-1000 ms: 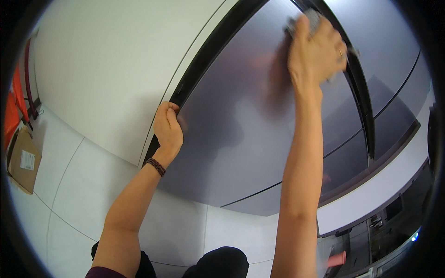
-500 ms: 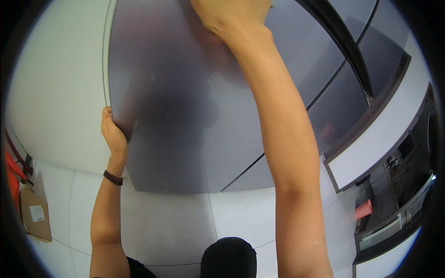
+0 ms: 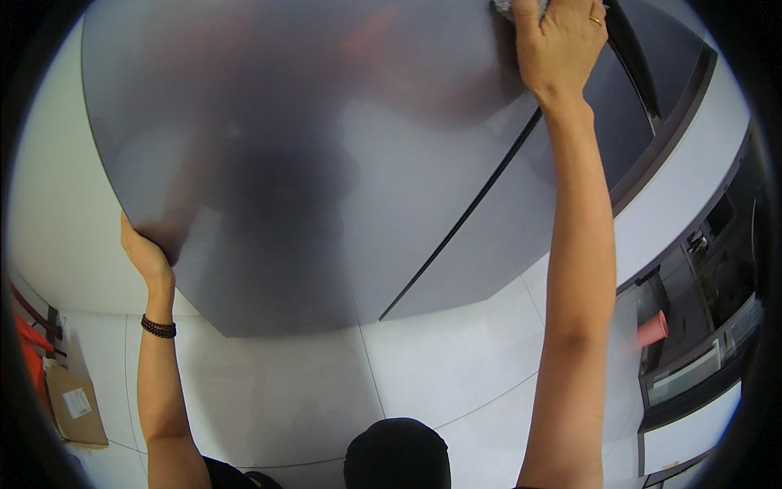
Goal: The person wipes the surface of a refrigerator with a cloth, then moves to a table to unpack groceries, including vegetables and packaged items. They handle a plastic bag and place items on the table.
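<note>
Head view: R hand (image 3: 562, 49) has its fingers clamped on a crumpled grey cloth (image 3: 505, 8) at upper R of a big smooth grey panel (image 3: 285, 163), tips cut off by frame. L hand (image 3: 147, 254) on panel's L edge; fingers mostly hidden, can't tell if clamped. Pale tiled floor (image 3: 269, 399) below.

Soft shadow (image 3: 269, 383) on bright floor (image 3: 456, 350), dark fisheye rim perhaps blurry
</note>
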The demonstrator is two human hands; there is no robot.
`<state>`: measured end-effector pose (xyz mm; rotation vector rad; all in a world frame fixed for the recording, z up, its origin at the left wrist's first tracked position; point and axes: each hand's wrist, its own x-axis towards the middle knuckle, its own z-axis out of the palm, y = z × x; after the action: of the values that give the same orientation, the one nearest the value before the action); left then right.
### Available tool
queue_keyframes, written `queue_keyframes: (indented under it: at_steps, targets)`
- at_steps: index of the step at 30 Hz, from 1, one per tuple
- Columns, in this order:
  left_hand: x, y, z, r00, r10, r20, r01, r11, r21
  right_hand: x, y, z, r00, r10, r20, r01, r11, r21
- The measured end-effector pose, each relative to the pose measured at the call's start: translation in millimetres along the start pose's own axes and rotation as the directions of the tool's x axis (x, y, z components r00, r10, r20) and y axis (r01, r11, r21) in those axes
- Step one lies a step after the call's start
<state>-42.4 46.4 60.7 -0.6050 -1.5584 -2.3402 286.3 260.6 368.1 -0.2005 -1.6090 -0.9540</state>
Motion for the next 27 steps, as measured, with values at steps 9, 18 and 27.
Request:
queue_keyframes:
  at_steps: [9,18,27]
  targets:
    - [4,-3,-3,0.995,-0.039,-0.087,0.043,0.998,0.044,-26,53,2,0.993,-0.078,-0.090,0.071,0.995,-0.073]
    - [12,-15,-15,0.966,-0.218,-0.141,0.214,0.976,-0.046,-40,67,-6,0.999,-0.050,-0.005,0.050,0.999,0.013]
    - [22,-29,-30,0.985,-0.102,-0.142,0.103,0.995,-0.002,-106,186,-26,0.947,0.269,-0.175,-0.281,0.958,-0.049]
